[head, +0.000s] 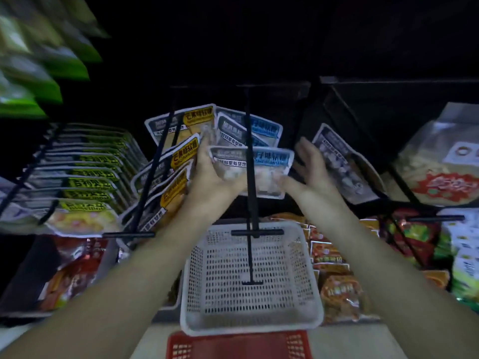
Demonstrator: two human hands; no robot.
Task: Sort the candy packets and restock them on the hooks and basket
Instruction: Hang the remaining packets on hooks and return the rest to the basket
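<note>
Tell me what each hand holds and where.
The left hand grips the blue-label packet by its left edge. The right hand is open beside it, gripping nothing.
</note>
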